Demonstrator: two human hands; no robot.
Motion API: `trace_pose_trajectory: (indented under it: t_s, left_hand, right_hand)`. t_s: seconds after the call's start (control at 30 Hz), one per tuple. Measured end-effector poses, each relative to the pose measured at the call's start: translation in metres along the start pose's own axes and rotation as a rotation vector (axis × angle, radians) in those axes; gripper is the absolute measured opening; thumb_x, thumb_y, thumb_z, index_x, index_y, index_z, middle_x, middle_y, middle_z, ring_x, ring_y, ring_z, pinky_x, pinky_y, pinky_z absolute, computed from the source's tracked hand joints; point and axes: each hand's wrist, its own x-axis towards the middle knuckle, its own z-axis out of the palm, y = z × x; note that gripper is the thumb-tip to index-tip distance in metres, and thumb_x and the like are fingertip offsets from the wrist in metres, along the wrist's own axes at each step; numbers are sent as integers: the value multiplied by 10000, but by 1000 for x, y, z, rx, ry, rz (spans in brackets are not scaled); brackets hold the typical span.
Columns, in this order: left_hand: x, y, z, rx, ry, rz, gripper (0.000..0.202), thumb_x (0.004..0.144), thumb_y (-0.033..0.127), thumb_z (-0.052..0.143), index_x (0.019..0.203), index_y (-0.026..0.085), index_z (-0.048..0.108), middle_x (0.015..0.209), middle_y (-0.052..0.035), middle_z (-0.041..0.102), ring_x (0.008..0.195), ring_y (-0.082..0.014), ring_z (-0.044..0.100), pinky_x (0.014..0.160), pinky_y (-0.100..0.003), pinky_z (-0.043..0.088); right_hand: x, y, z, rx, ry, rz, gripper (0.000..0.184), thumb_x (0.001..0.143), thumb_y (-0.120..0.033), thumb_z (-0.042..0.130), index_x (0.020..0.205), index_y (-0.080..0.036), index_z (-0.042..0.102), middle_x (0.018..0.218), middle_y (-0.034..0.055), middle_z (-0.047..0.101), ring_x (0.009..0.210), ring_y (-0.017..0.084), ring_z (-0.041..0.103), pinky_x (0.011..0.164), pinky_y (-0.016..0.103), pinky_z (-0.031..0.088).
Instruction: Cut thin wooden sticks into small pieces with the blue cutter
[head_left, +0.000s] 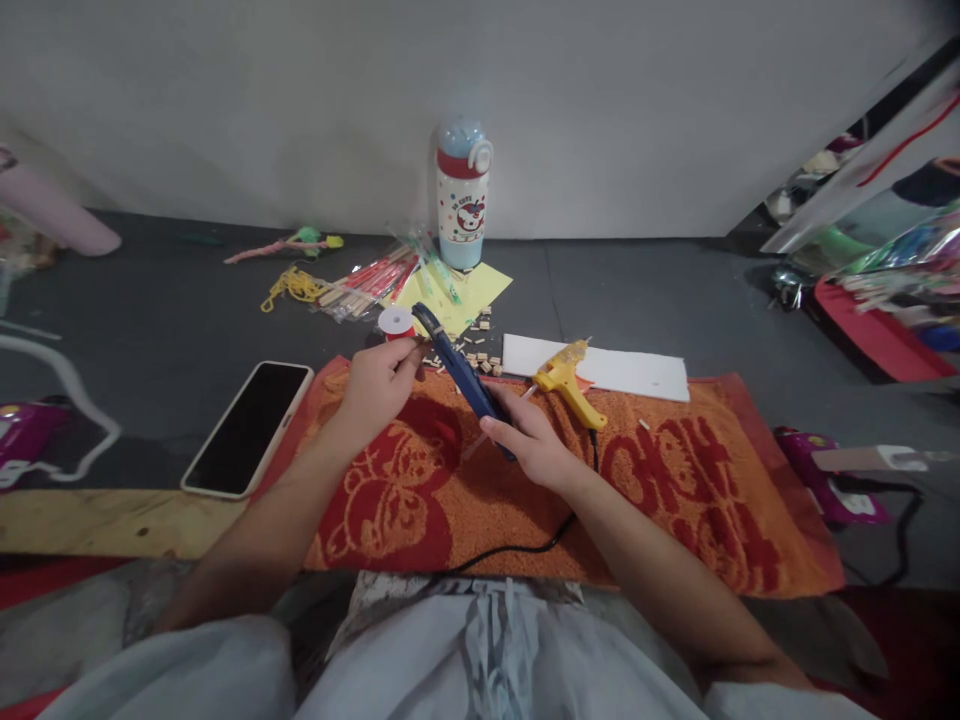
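The person is wearing pale grey short sleeves ending above the elbows, forearms bare down to the left hand and right hand, and light drawstring bottoms.

Both bare forearms reach forward from the near edge and angle inward, so the hands sit close together at the middle of the scene. The left hand lies slightly farther away, palm turned down and inward, its fingers curled and the fingertips pinched together at the far right of the hand — closed on something small that cannot be made out. The right hand sits nearer and just to the right, wrist bent a little, fingers wrapped round a grip, with the thumb stretched leftward along its near side. The hands do not touch — only a narrow gap separates them.
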Motion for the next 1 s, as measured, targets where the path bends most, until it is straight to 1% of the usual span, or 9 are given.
trace_pose_trajectory:
  t_s: [0.27,0.33,0.4,0.5,0.63,0.73,0.87,0.93,1.0]
  left_hand:
    - [-3,5,7,-58,53,-15,332,872,300,412,576,180,504,537,11,556,521,-104,485,544,-227,339]
    - [-3,5,7,-67,55,-10,338,874,305,412,570,181,494,530,13,547,520,-104,483,542,-225,338]
    - [-3,5,6,-80,51,5,345,881,310,405,573,181,490,529,15,544,530,-104,493,548,-221,343]
    - [-4,6,3,-82,28,30,345,890,311,402,585,179,495,530,18,545,535,-101,502,561,-217,347]
    - [-3,6,1,-58,-5,22,343,893,313,406,595,178,509,535,21,551,522,-96,487,557,-218,337]
    - [-2,3,2,-45,-20,-18,354,899,339,397,610,180,527,551,21,563,515,-97,475,558,-222,336]
    - [1,-3,3,-112,-19,-60,350,904,367,383,691,177,586,638,2,631,604,-112,547,632,-216,393]
    - [1,-3,3,-145,-19,-75,346,904,375,381,735,175,607,650,-2,643,613,-115,560,641,-217,410]
    - [2,-3,2,-164,-23,-86,352,903,378,382,721,175,604,643,-4,643,606,-115,563,643,-218,420]
  right_hand:
    - [0,2,4,95,4,11,476,851,-430,511,1237,-154,481,1090,95,595,1008,252,539,894,406,423]
    - [0,1,4,120,9,13,464,839,-428,530,1216,-160,491,1009,76,595,914,227,546,818,376,440]
    - [0,0,3,174,0,39,450,838,-447,530,1184,-159,502,832,32,565,732,177,532,677,323,441]
    - [1,-3,2,257,-29,84,451,842,-490,519,1141,-152,508,658,-33,455,544,119,441,525,265,369]
    - [2,-6,1,317,-30,104,447,805,-520,562,1076,-167,518,659,-41,449,546,102,423,507,250,329]
    - [4,-6,2,394,-7,159,446,765,-530,595,1024,-173,523,656,-45,439,544,98,414,499,248,311]
    - [6,-5,2,513,22,241,424,721,-547,621,914,-187,510,650,-45,458,521,93,416,490,248,305]
    - [7,-5,1,550,22,246,399,711,-549,627,833,-192,495,642,-45,459,514,89,414,490,247,305]
    - [7,-5,0,564,4,230,387,720,-551,619,779,-193,484,633,-44,452,517,88,414,496,246,314]
